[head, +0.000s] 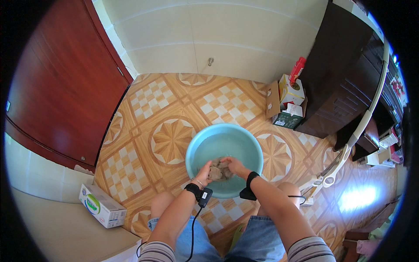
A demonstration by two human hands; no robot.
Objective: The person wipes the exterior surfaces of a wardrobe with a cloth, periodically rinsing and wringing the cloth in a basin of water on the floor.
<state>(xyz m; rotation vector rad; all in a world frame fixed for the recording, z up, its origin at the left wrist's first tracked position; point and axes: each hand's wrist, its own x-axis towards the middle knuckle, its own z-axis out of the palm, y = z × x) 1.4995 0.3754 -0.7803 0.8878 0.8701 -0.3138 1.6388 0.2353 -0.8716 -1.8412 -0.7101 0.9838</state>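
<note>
A light blue plastic basin point(192, 144) stands on the patterned floor between my knees, with water point(226, 142) in it. Near its front side, a wet, bunched greyish-beige cloth point(216, 173) lies at the water. My left hand point(205, 173) grips the left edge of this cloth. On the opposite side, my right hand point(234, 166) holds its upper right part with bent fingers. Both sets of fingertips are partly hidden by the folds. Each wrist wears a black strap with a small device, and a cable runs from the left one.
An open cardboard box point(273, 101) with cartons and a red bottle point(297, 69) stands by a dark cabinet point(330, 75). A white stand point(337, 163) rises at right. At left are a red-brown door point(65, 82) and a white printed carton point(101, 206). A metal doorstop point(210, 61) projects from the wall.
</note>
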